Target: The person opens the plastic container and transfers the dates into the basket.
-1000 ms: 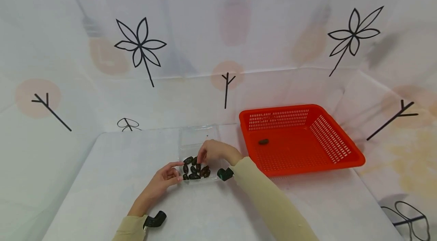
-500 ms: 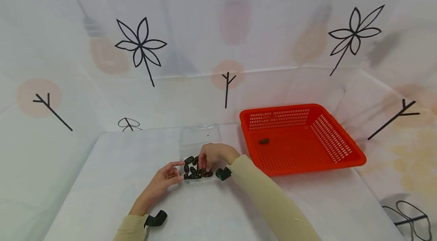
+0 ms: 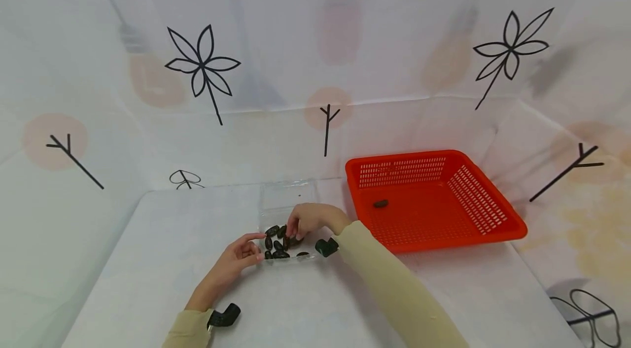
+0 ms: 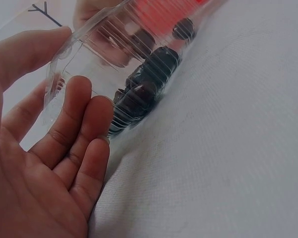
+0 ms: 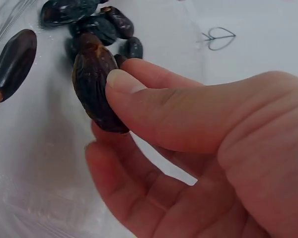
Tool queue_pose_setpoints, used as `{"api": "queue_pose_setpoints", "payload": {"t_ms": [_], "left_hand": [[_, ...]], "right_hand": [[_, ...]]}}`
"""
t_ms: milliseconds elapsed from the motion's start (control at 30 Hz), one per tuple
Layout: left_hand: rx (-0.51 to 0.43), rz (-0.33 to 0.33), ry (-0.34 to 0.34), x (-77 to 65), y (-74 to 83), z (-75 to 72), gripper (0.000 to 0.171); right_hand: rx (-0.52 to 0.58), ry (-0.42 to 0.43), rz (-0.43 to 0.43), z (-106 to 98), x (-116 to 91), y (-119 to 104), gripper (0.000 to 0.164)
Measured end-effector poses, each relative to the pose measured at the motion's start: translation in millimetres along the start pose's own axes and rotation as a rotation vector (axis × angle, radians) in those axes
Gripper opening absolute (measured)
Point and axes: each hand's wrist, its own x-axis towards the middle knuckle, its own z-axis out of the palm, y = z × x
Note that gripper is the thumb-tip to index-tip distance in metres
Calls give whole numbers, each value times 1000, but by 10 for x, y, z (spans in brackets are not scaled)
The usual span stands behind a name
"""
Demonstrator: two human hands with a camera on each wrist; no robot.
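A clear hinged plastic box lies with its lid folded back, holding several dark, wrinkled dates. At the box's left side, my left hand grips the edge; in the left wrist view its thumb and a finger are at the rim, the other fingers curled by the wall. Over the right part of the box, my right hand pinches a date between thumb and fingers. Another date lies apart from the cluster, near the box's front right corner.
To the right stands a red perforated basket with one date inside. Patterned white cloth rises behind and around the white-covered table.
My right hand dipped toward the dates and has risen slightly since. One date now lies apart at the front right of the box. My left hand has stayed put.
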Motion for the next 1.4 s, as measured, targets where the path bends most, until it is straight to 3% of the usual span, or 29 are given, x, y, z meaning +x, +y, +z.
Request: {"api": "queue_pose_setpoints", "payload": {"t_ms": [267,867,1067,1400], "left_hand": [[0,-13,3,-11,19,9,53],[10,-12,6,-20,35,19,52],[-4,-26,7,-21,5,-1,53],[4,-29,8,-28,30,8,53]], "right_hand": [[-22,26,-115,-83,-128,-18,28],[7,345,-189,-312,-627,14,22],[85,466,-157,-418,-901,233,21],[130,647,12,-609,-1631,945,24]]}}
